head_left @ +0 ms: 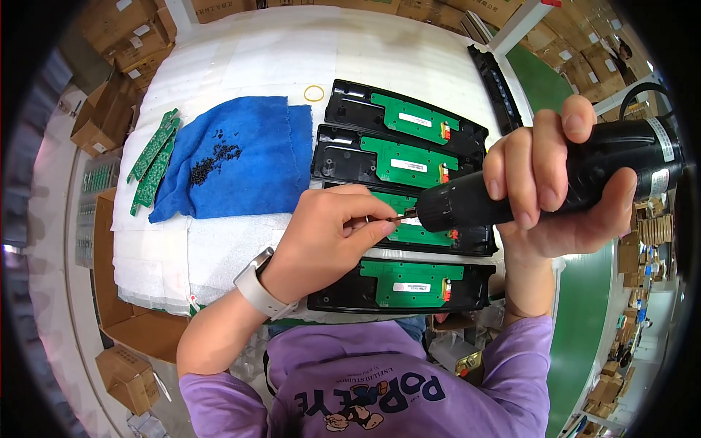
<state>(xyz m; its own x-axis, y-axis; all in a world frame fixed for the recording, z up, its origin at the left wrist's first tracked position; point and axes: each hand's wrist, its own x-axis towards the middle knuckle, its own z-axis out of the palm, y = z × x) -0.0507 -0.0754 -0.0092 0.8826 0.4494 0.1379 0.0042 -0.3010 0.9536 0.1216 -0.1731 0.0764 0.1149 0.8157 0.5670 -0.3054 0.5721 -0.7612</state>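
My right hand is wrapped round a black electric screwdriver, held sideways with its nose toward the left. My left hand pinches the thin bit at the screwdriver's nose between thumb and fingers. Below the hands lie several black plastic housings side by side, each with a green circuit board in it. The nearest housing carries a board with a white label and a small red-and-white connector. My left hand and the screwdriver partly cover the housing beyond it.
A blue cloth bears a pile of small black screws. Loose green circuit boards lie left of it, a yellow rubber band behind it. Another black part lies along the right edge of the white-covered table. Cardboard boxes surround it.
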